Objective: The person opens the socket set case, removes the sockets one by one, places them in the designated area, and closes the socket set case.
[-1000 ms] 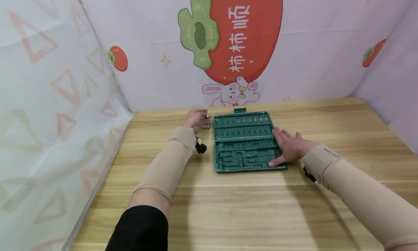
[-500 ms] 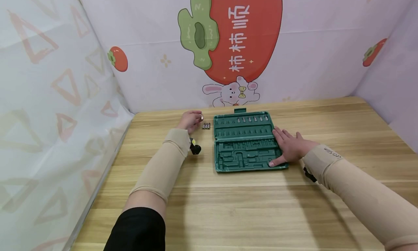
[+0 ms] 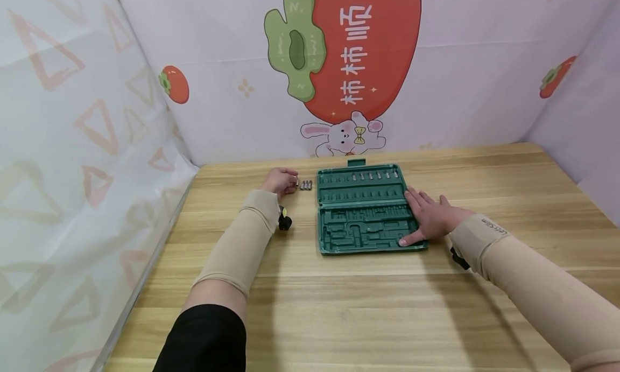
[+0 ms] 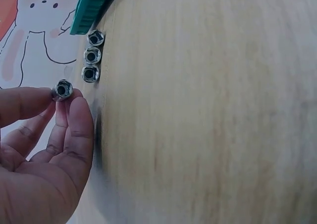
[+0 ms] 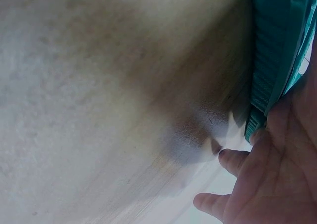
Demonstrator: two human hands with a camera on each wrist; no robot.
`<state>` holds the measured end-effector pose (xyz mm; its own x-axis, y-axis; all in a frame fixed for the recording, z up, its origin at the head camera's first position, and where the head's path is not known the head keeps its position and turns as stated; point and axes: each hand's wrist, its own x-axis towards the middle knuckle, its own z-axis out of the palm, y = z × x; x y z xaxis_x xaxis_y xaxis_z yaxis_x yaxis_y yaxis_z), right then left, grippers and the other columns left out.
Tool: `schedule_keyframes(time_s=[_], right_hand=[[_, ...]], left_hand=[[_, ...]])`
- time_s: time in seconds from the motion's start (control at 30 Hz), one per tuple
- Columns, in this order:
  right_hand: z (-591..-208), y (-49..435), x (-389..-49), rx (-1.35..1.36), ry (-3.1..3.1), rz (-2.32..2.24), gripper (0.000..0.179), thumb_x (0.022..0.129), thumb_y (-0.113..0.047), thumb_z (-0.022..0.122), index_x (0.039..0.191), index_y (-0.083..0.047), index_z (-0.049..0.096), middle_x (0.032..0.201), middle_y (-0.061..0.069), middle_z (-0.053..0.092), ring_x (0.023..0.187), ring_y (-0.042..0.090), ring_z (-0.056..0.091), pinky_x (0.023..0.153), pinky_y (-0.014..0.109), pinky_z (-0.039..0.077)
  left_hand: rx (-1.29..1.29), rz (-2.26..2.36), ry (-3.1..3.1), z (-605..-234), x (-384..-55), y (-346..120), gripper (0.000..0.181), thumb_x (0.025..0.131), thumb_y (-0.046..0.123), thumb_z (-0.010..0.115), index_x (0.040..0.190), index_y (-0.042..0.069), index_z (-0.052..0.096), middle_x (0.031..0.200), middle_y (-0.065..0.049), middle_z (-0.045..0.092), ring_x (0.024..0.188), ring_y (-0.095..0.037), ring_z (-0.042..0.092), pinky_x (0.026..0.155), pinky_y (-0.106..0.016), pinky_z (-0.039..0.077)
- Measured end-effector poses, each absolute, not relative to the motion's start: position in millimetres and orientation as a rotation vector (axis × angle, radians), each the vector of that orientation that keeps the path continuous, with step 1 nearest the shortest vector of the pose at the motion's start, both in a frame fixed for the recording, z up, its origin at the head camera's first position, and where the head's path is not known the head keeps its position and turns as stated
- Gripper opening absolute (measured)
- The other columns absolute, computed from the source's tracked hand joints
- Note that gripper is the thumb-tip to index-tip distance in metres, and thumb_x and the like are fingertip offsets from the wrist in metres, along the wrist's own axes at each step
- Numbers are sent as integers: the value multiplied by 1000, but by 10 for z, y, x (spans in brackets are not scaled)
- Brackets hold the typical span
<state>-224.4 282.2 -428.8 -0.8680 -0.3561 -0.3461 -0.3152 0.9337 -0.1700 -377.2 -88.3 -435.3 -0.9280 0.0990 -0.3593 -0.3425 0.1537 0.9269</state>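
Observation:
My left hand [image 3: 281,181] pinches a small silver socket [image 4: 62,89] between thumb and fingertips, just left of three like sockets [image 3: 306,185] lined up on the table. In the left wrist view those three show their open ends in a row [image 4: 91,55], apart from the held one. A green socket case [image 3: 368,232] lies opened flat, several sockets [image 3: 374,175] seated at the right of its upper row. Over the case's right edge rests my right hand [image 3: 431,216], fingers spread, thumb on the lower half. The right wrist view shows its palm against the case's side [image 5: 277,45].
The wooden table [image 3: 349,313] runs up to a printed cloth backdrop [image 3: 465,81] behind the case. Another patterned cloth [image 3: 82,162] hangs along the left side. A latch tab [image 3: 356,162] sticks out from the case's far edge.
The left hand has moved left, away from the case, and then down beside the three sockets, still holding its socket. The right hand stays in place on the case.

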Motion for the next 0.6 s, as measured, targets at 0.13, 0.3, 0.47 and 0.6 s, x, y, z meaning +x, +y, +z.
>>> schedule_keyframes(time_s=[0.13,0.3,0.47,0.6], right_hand=[[-4286,2823,-2247,-487,2719,-142,134,81,-78,68,157,15,10,164,36,6,147,58,17,108,81,16],[-4279,2826,-2251,-481,2720,-138,134,81,-78,68,157,15,10,164,36,6,147,58,17,108,81,16],[-4282,2823,-2251,-480,2719,-149,134,81,-78,69,158,15,10,165,35,5,147,58,17,108,81,15],[-4301,2822,-2251,-477,2715,-151,134,81,-78,68,158,15,9,165,35,5,147,58,16,108,81,15]], left_hand=[[-207,1739,2186,-4359,-3782,-891,35,102,-6,53,137,-9,59,115,-16,61,69,-12,55,65,-22,52],[-102,1472,2403,-4348,-3795,-890,30,102,0,57,131,-6,65,104,-14,65,73,-13,60,65,-22,53],[-18,1264,2539,-4331,-3792,-843,28,102,3,60,128,-5,67,104,-16,67,77,-16,58,66,-25,50],[29,1110,2636,-4324,-3777,-809,28,100,3,61,127,-4,68,116,-18,68,87,-20,58,73,-28,49]])
